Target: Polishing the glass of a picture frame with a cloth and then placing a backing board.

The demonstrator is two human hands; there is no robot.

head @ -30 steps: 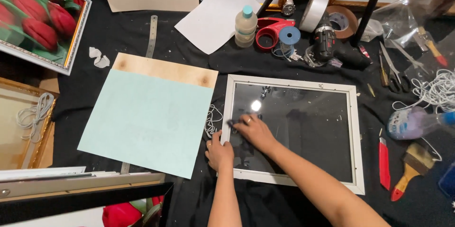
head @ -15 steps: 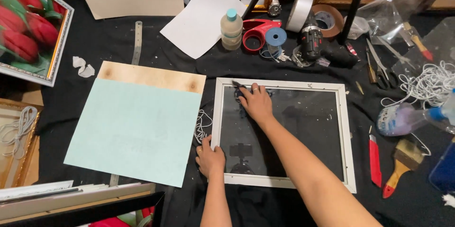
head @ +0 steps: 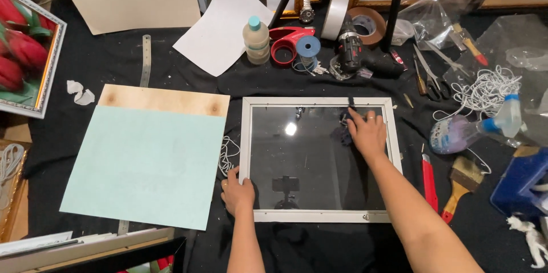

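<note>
A white picture frame point(head: 318, 216) with a glass pane lies flat on the black cloth in front of me. My left hand point(head: 237, 191) grips the frame's left rail near its lower corner. My right hand point(head: 366, 133) presses a small dark cloth point(head: 343, 129) against the glass near the upper right corner. The pane mirrors a lamp and a dark shape. A pale green sheet point(head: 145, 164) on a plywood board point(head: 164, 100) lies just left of the frame.
Behind the frame stand a small bottle point(head: 256, 39), a red tape dispenser point(head: 291, 45), a cordless drill point(head: 357, 59) and tape rolls point(head: 349, 19). On the right are a spray bottle point(head: 471, 127), a red knife point(head: 429, 176), a brush point(head: 459, 184), string point(head: 485, 90). A tulip picture point(head: 23, 56) sits far left.
My right hand has swept across the glass from the lower left, through the upper left, to the upper right corner. My left hand has slid down the left rail.
</note>
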